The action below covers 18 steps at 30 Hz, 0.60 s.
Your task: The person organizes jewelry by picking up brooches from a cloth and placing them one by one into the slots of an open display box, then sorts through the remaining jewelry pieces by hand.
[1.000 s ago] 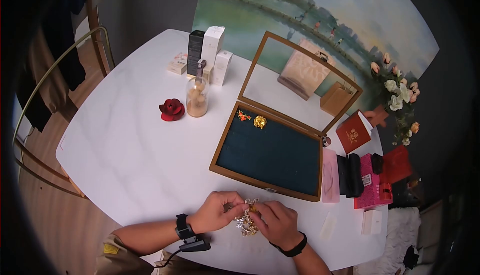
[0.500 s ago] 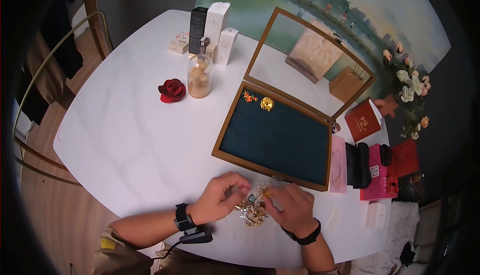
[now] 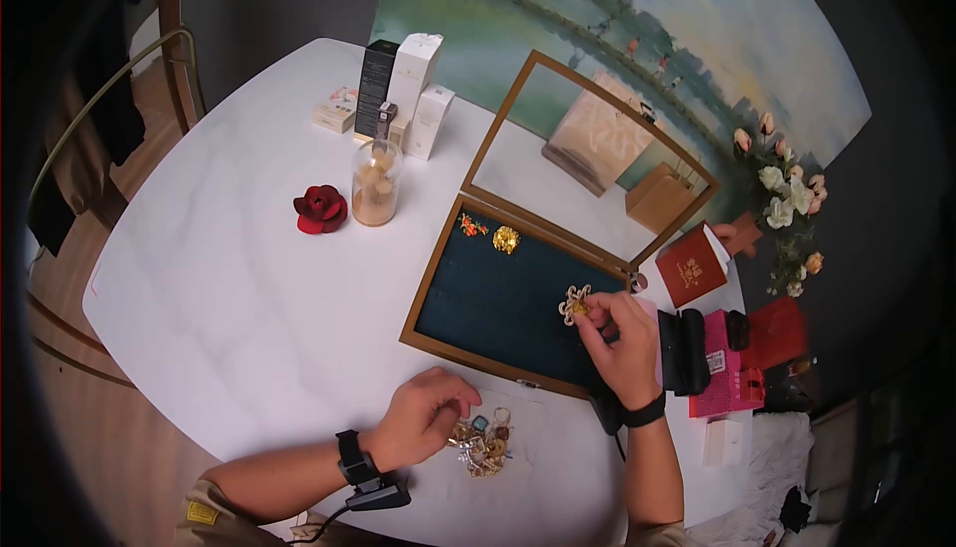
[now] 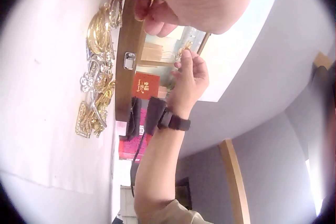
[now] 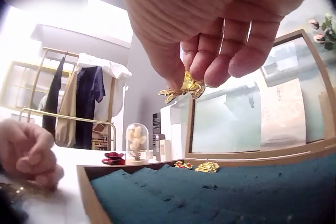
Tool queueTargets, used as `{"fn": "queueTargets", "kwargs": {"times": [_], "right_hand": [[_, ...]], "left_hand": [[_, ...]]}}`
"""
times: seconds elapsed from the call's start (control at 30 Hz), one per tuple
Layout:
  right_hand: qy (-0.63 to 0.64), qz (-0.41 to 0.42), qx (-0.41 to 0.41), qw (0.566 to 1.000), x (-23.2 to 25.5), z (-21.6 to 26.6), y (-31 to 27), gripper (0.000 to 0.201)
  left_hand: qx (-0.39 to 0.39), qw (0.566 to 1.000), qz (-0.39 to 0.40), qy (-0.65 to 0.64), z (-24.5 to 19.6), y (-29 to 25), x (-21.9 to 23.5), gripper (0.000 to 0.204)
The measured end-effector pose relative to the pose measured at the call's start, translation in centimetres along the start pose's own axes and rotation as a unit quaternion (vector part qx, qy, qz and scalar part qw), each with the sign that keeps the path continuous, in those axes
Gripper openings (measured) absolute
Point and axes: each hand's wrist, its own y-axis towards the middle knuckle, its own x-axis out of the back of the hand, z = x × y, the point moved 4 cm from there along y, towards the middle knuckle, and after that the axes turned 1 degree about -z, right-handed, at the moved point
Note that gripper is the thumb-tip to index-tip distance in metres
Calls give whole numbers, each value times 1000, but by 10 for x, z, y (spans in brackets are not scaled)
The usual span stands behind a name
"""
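Note:
Between thumb and fingertips, my right hand [image 3: 624, 343] pinches a flower-shaped brooch [image 3: 572, 304] with pale looped petals and a gold part. It holds the brooch over the right part of a wooden display case [image 3: 468, 358] lined in dark teal, whose glass lid [image 3: 503, 129] stands raised. In the right wrist view, the brooch [image 5: 181, 90] hangs above the lining. A gold flower brooch [image 3: 506, 239] and an orange-red one [image 3: 472, 224] lie in the case's far left corner. My left hand [image 3: 423, 420], fingers loosely curled, is beside a pile of gold and silver jewelry [image 3: 485, 452].
A red flower [image 3: 321, 209], a glass dome [image 3: 375, 184] and several boxes [image 3: 413, 69] stand far left on the white table [image 3: 229, 278]. To the case's right are a red card [image 3: 691, 266], black cases [image 3: 683, 353] and a pink box [image 3: 713, 388].
My right hand has lifted the flower-shaped brooch from by the pile, moving it forward and right over the case. The left hand stays near the pile. The head view has shifted slightly.

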Motion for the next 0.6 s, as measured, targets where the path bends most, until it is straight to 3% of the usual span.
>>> {"fn": "queueTargets", "kwargs": {"times": [0.17, 0.23, 0.33, 0.43, 0.6], "right_hand": [[-31, 17, -2, 999, -18, -28, 32, 16], [-34, 22, 1, 999, -29, -41, 42, 16], [-40, 35, -3, 999, -45, -59, 55, 17], [-70, 65, -21, 995, -59, -69, 66, 18], [-74, 99, -47, 991, -81, -83, 74, 18]], "left_hand": [[-2, 1000, 14, 12, 3, -1, 0, 37], [-24, 998, -49, 16, -1, 0, -1, 14], [-70, 994, -74, 43, -9, 1, 1, 8], [-47, 996, -71, 41, -10, 1, 2, 9], [-73, 992, -69, 73, -9, 1, 2, 11]]}}
